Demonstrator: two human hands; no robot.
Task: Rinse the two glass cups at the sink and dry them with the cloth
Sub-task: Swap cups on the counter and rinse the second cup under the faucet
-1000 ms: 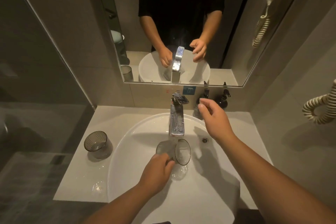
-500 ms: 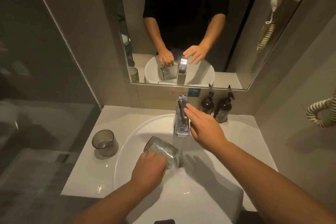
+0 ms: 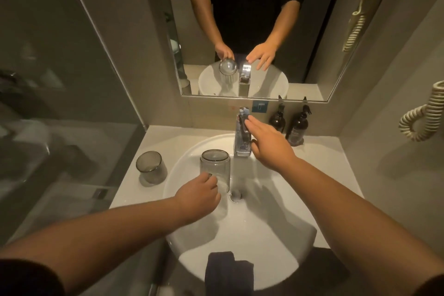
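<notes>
Though wet, ribbed cylindrical glass cup (image 3: pixel 215 168).

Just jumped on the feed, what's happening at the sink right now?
A person is rinsing glass cups. The left hand holds one glass cup over the white basin, just left of the running water. The right hand rests on the faucet lever. The second cup stands upright on the counter to the left, untouched. A dark cloth hangs over the basin's near rim, so drying hasn't begun.
</notes>
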